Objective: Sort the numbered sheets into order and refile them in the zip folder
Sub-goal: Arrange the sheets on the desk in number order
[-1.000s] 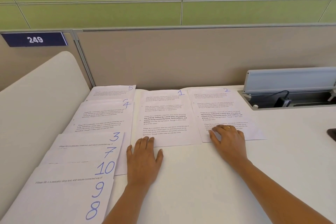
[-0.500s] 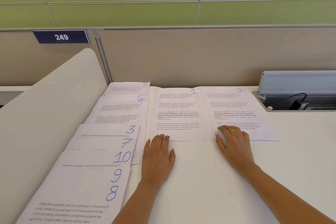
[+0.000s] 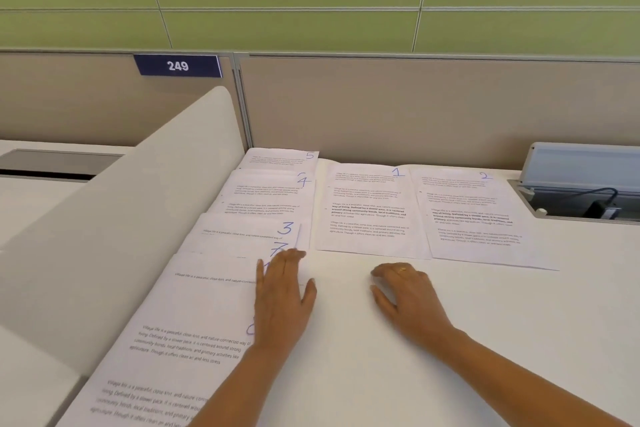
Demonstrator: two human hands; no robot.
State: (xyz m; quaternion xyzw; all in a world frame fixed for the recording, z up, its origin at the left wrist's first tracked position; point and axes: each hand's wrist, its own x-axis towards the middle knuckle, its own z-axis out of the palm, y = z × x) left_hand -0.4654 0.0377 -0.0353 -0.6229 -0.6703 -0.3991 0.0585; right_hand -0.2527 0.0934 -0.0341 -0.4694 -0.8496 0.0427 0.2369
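The left hand [image 3: 282,291] is laid flat, fingers straight and close together, on the right edge of a column of overlapped numbered sheets at the lower left of the frame; nothing is gripped. The number on the nearest sheet [image 3: 194,340] is hidden under it, and the fingertips are set against the figure on sheet 7 [image 3: 239,248]. The right hand [image 3: 408,298] is rested on the bare desk [image 3: 502,340] just to the right, fingers loosely bent, nothing held, no paper touched; a ring [image 3: 402,268] is seen on one finger. Up the column, sheet 3 [image 3: 249,229], sheet 4 [image 3: 266,194] and sheet 5 [image 3: 280,158] are found, each partly covered by the one below. Above the right hand and apart from it, sheet 1 [image 3: 370,211] and sheet 2 [image 3: 474,215] are laid side by side. At upper left a plate marked 249 [image 3: 177,66] is fixed to the partition.
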